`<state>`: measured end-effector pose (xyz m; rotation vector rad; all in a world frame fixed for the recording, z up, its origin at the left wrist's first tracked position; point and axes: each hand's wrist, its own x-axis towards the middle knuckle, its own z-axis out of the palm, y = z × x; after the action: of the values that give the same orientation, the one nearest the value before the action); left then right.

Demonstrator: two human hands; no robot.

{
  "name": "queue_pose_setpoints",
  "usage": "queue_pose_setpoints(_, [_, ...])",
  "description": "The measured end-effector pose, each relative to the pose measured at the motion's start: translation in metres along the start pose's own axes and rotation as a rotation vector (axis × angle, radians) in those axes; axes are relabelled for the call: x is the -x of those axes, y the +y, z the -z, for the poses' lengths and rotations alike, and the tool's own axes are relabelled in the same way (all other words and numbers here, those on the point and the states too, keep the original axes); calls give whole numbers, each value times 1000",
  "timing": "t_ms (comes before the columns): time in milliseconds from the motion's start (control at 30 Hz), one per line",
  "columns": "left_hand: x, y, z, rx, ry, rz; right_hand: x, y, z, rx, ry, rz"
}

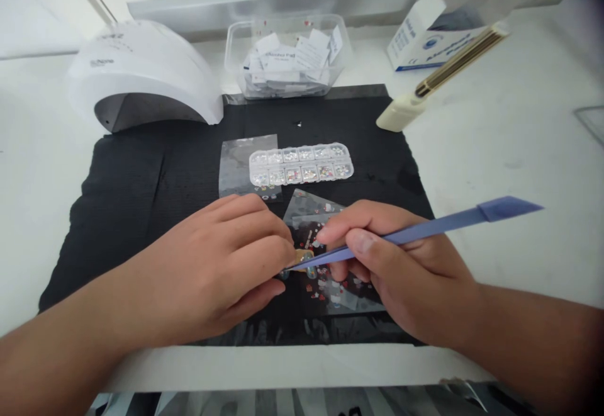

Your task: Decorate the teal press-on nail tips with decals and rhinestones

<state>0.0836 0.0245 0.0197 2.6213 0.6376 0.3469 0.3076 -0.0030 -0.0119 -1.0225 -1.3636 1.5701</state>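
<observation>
A white tabletop (509, 151) carried a black mat (141, 202), and the work sat near the mat's front edge. There a small tan nail tip (302, 257) was pinched between the fingertips of the left hand (221, 265), which was curled over it with fingers pressed together; most of the piece was hidden, so its shape could only be guessed. The right hand (401, 265) gripped a blue pointed tool (425, 230) like a pen, its tip touching the nail tip. Under both hands lay a clear plastic sheet (340, 296) scattered with tiny red and white gems. Just behind it stood a clear compartment tray of rhinestones (302, 164), partly resting on another clear film (238, 164). Farther back were a white nail lamp (141, 70) on the left, a clear tub of paper packets (287, 57) in the middle, and a blue-and-white box (425, 41) on the right, with a cream-handled gold brush (438, 76) beside it.
</observation>
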Motion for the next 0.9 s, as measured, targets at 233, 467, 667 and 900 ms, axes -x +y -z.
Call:
queue_pose_setpoints(233, [0,-1,3,-38,-15,-55,2,1,1,31,-11,37])
queue_pose_setpoints(467, [1,-2,1,-45,-8,-69,6,2,0,79,2,99])
queue_pose_setpoints(667, [0,-3,1,-47,-17,-69,7,3,-1,64,17,107])
queue_pose_setpoints(900, [2,-3,1,-69,-11,-57,9,2,-3,42,27,113])
